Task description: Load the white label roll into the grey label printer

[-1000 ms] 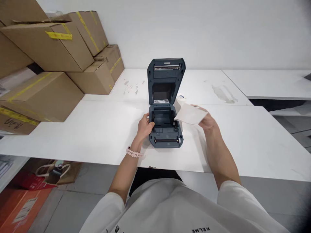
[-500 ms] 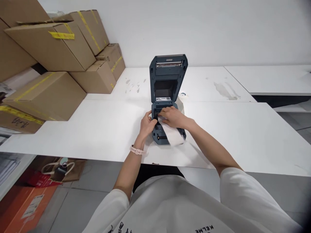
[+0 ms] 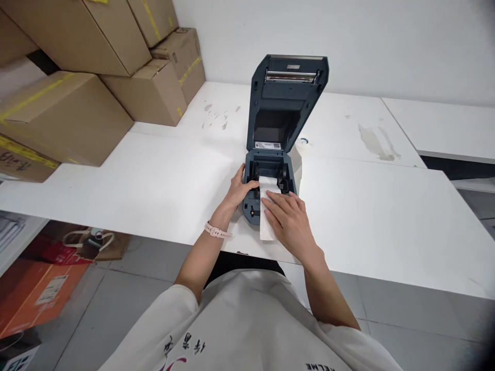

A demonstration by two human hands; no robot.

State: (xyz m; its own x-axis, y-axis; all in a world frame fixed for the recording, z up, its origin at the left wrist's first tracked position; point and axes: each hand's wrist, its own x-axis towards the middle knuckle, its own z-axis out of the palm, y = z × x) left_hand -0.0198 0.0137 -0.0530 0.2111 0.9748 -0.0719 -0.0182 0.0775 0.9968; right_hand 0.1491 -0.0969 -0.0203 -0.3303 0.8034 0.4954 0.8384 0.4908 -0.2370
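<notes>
A dark blue-grey label printer [image 3: 253,219] stands on the white table with its lid [image 3: 288,98] raised. From its roll bay a strip of white label paper [image 3: 266,229] runs forward over the front edge. My left hand [image 3: 236,191] grips the printer's left side, fingers along the outer wall and thumb reaching inside to the paper's left edge. My right hand [image 3: 288,219] lies over the strip, its fingers stretched out and pressing on the paper. It hides the front right part of the printer.
Brown cardboard boxes [image 3: 65,116] with yellow tape are stacked at the left on the white table [image 3: 367,211]. A wall stands behind. Below the table's left end are an orange box [image 3: 42,293] and a paper bag [image 3: 112,245]. A lower shelf opening [image 3: 464,167] shows at the right.
My right hand has drawn back from the roll bay to lie flat on the paper, which now runs straight forward. My left hand stays at the printer's left side. The view has shifted closer.
</notes>
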